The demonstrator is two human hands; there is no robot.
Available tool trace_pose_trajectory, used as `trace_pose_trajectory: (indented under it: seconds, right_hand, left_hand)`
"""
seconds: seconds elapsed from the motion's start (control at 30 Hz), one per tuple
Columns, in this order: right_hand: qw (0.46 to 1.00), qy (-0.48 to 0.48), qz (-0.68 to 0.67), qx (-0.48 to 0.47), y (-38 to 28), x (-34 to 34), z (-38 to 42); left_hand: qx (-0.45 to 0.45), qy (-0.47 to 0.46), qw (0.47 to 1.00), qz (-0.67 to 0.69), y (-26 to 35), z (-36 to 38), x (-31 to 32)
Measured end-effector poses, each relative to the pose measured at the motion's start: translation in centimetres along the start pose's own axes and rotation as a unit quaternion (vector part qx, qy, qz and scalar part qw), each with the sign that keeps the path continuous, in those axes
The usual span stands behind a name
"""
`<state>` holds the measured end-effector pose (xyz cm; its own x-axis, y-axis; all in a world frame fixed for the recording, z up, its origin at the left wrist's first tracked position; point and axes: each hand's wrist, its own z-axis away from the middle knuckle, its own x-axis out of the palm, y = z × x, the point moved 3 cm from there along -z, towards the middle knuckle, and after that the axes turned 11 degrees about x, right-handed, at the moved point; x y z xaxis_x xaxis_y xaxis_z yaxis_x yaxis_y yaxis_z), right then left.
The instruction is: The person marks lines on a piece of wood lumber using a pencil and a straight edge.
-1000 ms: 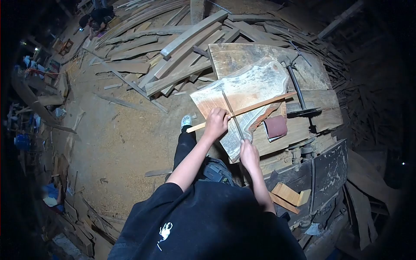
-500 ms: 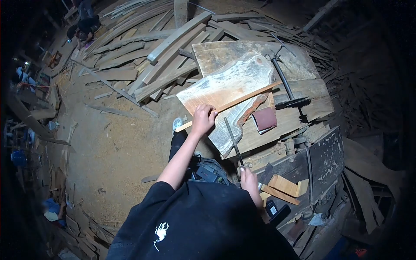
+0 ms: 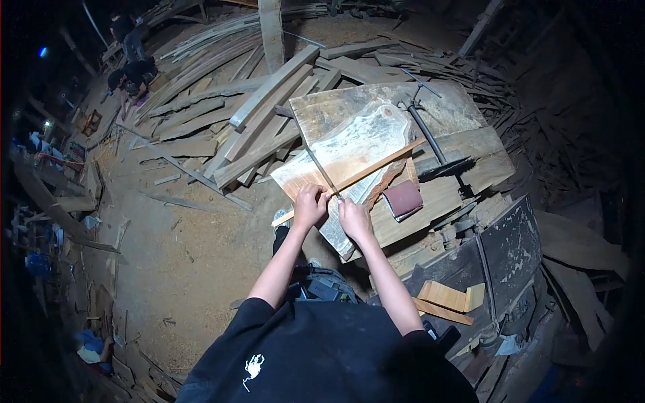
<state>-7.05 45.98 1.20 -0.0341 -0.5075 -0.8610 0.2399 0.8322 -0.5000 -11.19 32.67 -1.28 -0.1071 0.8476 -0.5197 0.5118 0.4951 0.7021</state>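
Note:
A long narrow wooden strip [image 3: 379,165] lies slantwise over a pale live-edge slab [image 3: 359,138]. My left hand [image 3: 311,205] is closed around the strip, which comes out below it at the lower left. My right hand [image 3: 354,218] grips a thin dark file [image 3: 318,165] pointing up and to the left. The file crosses the strip right beside my left fingers. Both hands are close together over the near part of the slab. To the right of the slab's bark edge lies a folded piece of reddish-brown sandpaper [image 3: 403,201].
A wooden work top [image 3: 463,144] bears the slab and a dark metal clamp [image 3: 428,134]. Small wood pieces [image 3: 442,295] rest on a dark panel at lower right. Stacked boards [image 3: 265,127] lie beyond the bench. Another person [image 3: 134,74] crouches at far upper left.
My right hand has moved up and forward from near my body, bringing the file across the strip beside my left hand. The left hand keeps its hold on the strip.

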Motion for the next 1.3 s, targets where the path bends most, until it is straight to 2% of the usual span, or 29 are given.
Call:
trace_pose_trajectory:
  seconds: [0.93, 1.17, 1.3]
  right_hand:
    - [0.999, -0.042, 0.023, 0.003, -0.5, -0.2, -0.2]
    - [0.998, -0.057, 0.019, 0.009, -0.3, -0.4, -0.1]
    - [0.998, -0.056, 0.03, 0.013, -0.1, 0.1, -0.1]
  left_hand:
    - [-0.004, -0.006, 1.0, -0.001, -0.8, 0.0, 0.2]
    - [-0.063, -0.026, 0.997, 0.03, -0.3, -0.2, -0.1]
    - [-0.066, -0.032, 0.997, 0.033, -0.6, -0.1, 0.2]
